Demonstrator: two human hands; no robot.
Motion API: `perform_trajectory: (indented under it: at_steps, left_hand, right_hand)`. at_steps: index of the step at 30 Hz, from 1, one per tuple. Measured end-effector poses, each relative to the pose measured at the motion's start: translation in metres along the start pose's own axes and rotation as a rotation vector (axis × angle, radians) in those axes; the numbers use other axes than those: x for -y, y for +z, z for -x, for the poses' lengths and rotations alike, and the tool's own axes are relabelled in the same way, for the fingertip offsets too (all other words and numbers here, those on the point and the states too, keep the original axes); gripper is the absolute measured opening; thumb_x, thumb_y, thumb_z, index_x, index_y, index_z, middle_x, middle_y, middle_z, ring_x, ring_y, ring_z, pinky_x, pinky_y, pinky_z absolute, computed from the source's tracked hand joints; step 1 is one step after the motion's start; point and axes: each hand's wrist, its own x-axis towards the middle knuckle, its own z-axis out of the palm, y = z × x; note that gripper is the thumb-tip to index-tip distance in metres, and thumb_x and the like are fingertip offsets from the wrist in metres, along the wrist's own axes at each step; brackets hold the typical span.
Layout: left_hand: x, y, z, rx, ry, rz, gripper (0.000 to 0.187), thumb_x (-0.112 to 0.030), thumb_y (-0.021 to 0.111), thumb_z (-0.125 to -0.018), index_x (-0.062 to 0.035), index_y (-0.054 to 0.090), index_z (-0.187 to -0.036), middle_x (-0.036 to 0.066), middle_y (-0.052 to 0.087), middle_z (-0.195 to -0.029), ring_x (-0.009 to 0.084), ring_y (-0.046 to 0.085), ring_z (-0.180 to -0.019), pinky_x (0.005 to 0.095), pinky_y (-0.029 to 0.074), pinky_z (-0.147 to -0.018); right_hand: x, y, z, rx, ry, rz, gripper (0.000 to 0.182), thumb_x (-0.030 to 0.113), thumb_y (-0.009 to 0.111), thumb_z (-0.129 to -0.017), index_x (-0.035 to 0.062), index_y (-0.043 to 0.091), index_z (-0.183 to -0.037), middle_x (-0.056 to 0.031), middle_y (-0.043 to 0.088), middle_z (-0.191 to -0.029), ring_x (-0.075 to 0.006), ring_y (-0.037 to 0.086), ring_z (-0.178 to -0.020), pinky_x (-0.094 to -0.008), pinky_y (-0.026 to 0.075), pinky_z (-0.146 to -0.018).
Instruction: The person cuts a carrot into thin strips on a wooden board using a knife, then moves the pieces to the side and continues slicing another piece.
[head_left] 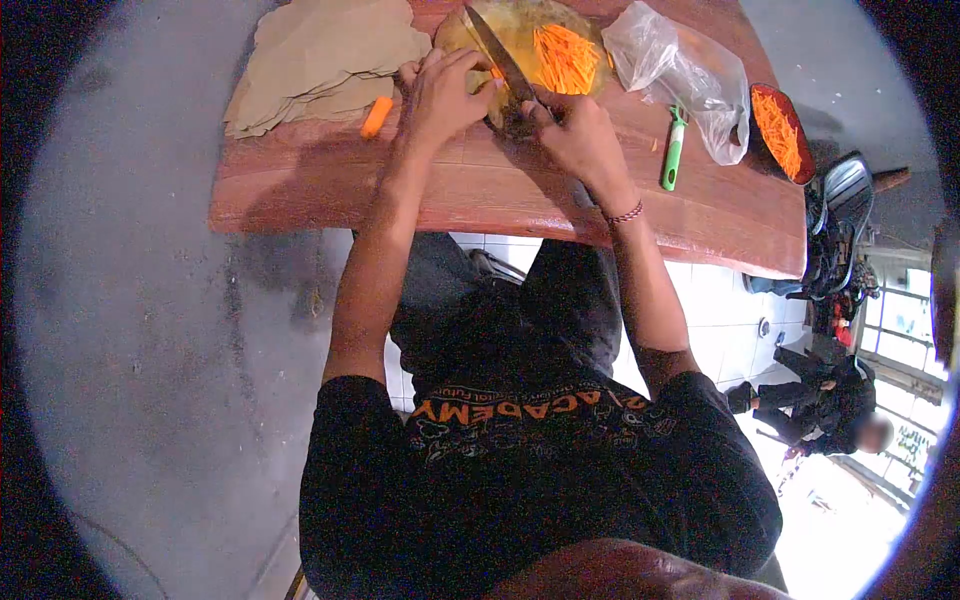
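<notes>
A round wooden cutting board (515, 20) lies at the table's far edge. My right hand (583, 135) is wrapped round the handle of a large knife (500, 55), whose blade slants up and left over the board. Just left of the blade, my left hand (445, 92) has its fingers bent down on a small piece of carrot (496, 73), mostly hidden by the fingers. Thin carrot strips (566, 60) are heaped on the board right of the blade. An orange carrot chunk (377, 117) rests on the table left of my left hand.
Brown paper sheets (325, 55) cover the table's left part. To the right are a clear plastic bag (690, 75), a green peeler (674, 150) and a red tray (808, 172) of carrot strips (775, 128). Another person (825, 400) is in the background at right.
</notes>
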Motion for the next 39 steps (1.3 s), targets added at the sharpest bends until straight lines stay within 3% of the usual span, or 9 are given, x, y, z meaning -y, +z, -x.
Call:
perform_trajectory:
  at_steps: [4, 9, 12, 16, 22, 31, 34, 36, 39]
  left_hand:
    - [0.004, 0.001, -0.002, 0.042, 0.004, -0.007, 0.028, -0.033, 0.073, -0.077, -0.0132, 0.066, -0.096, 0.002, 0.068, -0.105, 0.0236, 0.058, -0.099, 0.0434, 0.032, -0.086]
    - [0.001, -0.003, -0.003, 0.073, 0.002, -0.012, 0.027, -0.039, 0.072, -0.078, -0.0219, 0.069, -0.099, 0.003, 0.067, -0.096, 0.0258, 0.059, -0.098, 0.0461, 0.035, -0.085]
    - [-0.002, -0.004, -0.003, 0.058, -0.004, 0.004, 0.025, -0.034, 0.073, -0.077, -0.0153, 0.066, -0.092, 0.000, 0.067, -0.100, 0.0218, 0.057, -0.096, 0.0426, 0.031, -0.084]
    - [-0.003, -0.003, -0.001, 0.038, -0.004, 0.005, 0.024, -0.034, 0.073, -0.077, -0.0164, 0.067, -0.092, 0.000, 0.067, -0.099, 0.0221, 0.058, -0.095, 0.0432, 0.031, -0.084]
    - [0.005, 0.005, -0.002, -0.056, 0.037, -0.034, 0.025, -0.034, 0.073, -0.076, -0.0155, 0.067, -0.092, -0.001, 0.067, -0.097, 0.0239, 0.059, -0.094, 0.0450, 0.031, -0.084]
    - [0.007, 0.003, 0.001, -0.002, 0.014, 0.017, 0.027, -0.033, 0.073, -0.075, -0.0145, 0.067, -0.094, 0.001, 0.067, -0.097, 0.0246, 0.059, -0.094, 0.0450, 0.031, -0.084]
    - [0.007, 0.002, -0.001, 0.047, -0.009, 0.013, 0.029, -0.042, 0.071, -0.078, -0.0216, 0.069, -0.099, 0.004, 0.068, -0.102, 0.0263, 0.058, -0.103, 0.0462, 0.032, -0.088]
    - [0.003, -0.001, -0.001, 0.023, -0.006, 0.038, 0.028, -0.034, 0.073, -0.076, -0.0147, 0.067, -0.094, 0.000, 0.067, -0.101, 0.0235, 0.058, -0.098, 0.0449, 0.030, -0.085]
    - [0.001, -0.001, -0.003, 0.065, -0.041, -0.014, 0.028, -0.034, 0.073, -0.076, -0.0147, 0.067, -0.095, 0.000, 0.068, -0.102, 0.0233, 0.057, -0.099, 0.0437, 0.030, -0.086]
  right_hand:
    - [-0.002, 0.004, 0.000, 0.001, 0.024, -0.018, 0.027, 0.029, 0.055, -0.092, 0.0119, 0.068, -0.108, -0.0260, 0.065, -0.082, -0.0451, 0.064, -0.082, -0.0518, 0.052, -0.073]
    - [0.004, 0.003, 0.005, -0.010, 0.057, -0.015, 0.027, 0.029, 0.055, -0.092, 0.0123, 0.068, -0.109, -0.0256, 0.066, -0.082, -0.0451, 0.064, -0.082, -0.0519, 0.052, -0.073]
    - [0.007, 0.004, 0.004, -0.015, 0.032, 0.027, 0.027, 0.028, 0.056, -0.091, 0.0115, 0.067, -0.109, -0.0255, 0.066, -0.081, -0.0449, 0.065, -0.081, -0.0522, 0.053, -0.072]
    - [0.005, 0.008, -0.001, -0.021, -0.091, 0.105, 0.029, 0.028, 0.056, -0.090, 0.0053, 0.067, -0.104, -0.0264, 0.066, -0.080, -0.0451, 0.065, -0.079, -0.0524, 0.053, -0.072]
    - [-0.006, 0.015, -0.023, -0.044, -0.058, 0.079, 0.031, 0.030, 0.057, -0.090, 0.0012, 0.068, -0.095, -0.0270, 0.066, -0.079, -0.0453, 0.065, -0.079, -0.0516, 0.054, -0.074]
    - [-0.007, 0.008, -0.021, -0.085, -0.097, -0.006, 0.032, 0.032, 0.054, -0.093, 0.0067, 0.069, -0.106, -0.0291, 0.063, -0.078, -0.0447, 0.065, -0.076, -0.0509, 0.052, -0.069]
    - [-0.001, 0.006, -0.013, -0.025, -0.011, -0.015, 0.029, 0.031, 0.056, -0.093, 0.0090, 0.068, -0.108, -0.0259, 0.063, -0.078, -0.0449, 0.063, -0.079, -0.0462, 0.050, -0.067]
    - [-0.003, 0.010, -0.012, -0.022, 0.003, 0.012, 0.029, 0.031, 0.056, -0.093, 0.0096, 0.068, -0.108, -0.0258, 0.063, -0.077, -0.0449, 0.063, -0.079, -0.0467, 0.050, -0.067]
    - [-0.001, 0.012, -0.010, -0.021, 0.006, 0.036, 0.028, 0.031, 0.056, -0.093, 0.0106, 0.068, -0.109, -0.0260, 0.063, -0.078, -0.0449, 0.063, -0.080, -0.0478, 0.050, -0.068]
